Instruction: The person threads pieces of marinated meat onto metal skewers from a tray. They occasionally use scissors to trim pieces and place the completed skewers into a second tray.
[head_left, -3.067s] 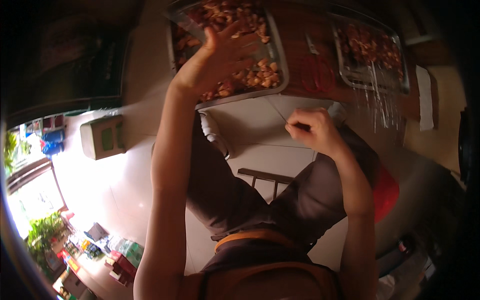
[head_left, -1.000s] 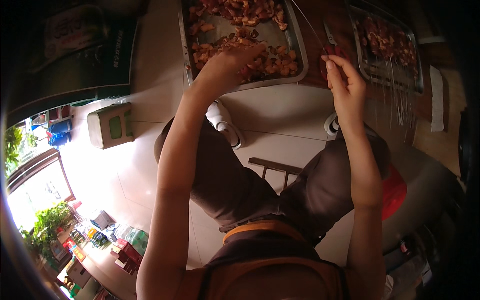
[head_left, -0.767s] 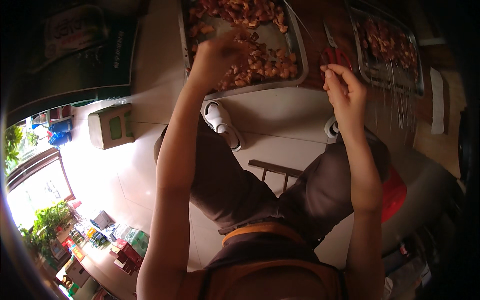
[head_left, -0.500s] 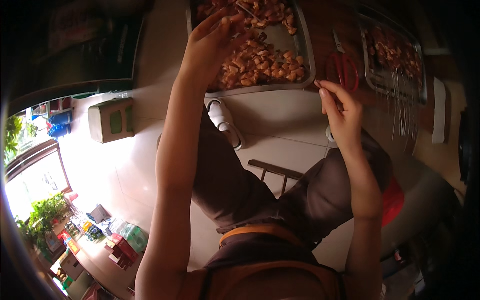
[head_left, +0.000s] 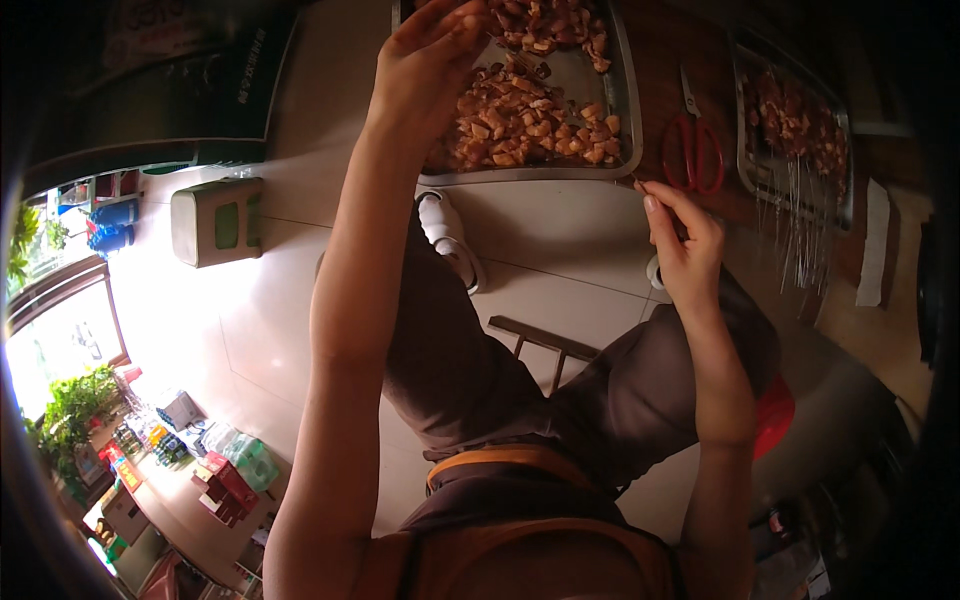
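A metal tray (head_left: 632,120) at the top middle holds many small pieces of raw meat (head_left: 520,120), heaped in two portions. My left hand (head_left: 425,75) reaches over the tray's left side with its fingers bent together; whatever lies between the fingertips is hidden. Near the tray's lower right corner, my right hand (head_left: 688,240) pinches a thin skewer (head_left: 636,178) between thumb and forefinger, and only a short bit of it can be made out. Beside that hand lie red-handled scissors (head_left: 692,155), blades pointing away.
At the right, a smaller tray (head_left: 745,150) carries meat on thin metal skewers (head_left: 803,240), whose bare ends hang over its near edge. A white strip (head_left: 873,245) lies beyond. A bin (head_left: 215,222) stands on the floor at left, and a wooden rung frame (head_left: 545,338) between my legs.
My left hand has moved slightly up over the tray, its fingers drawn closer together. My right hand keeps its pinch near the tray corner. The whole view has shifted a little.
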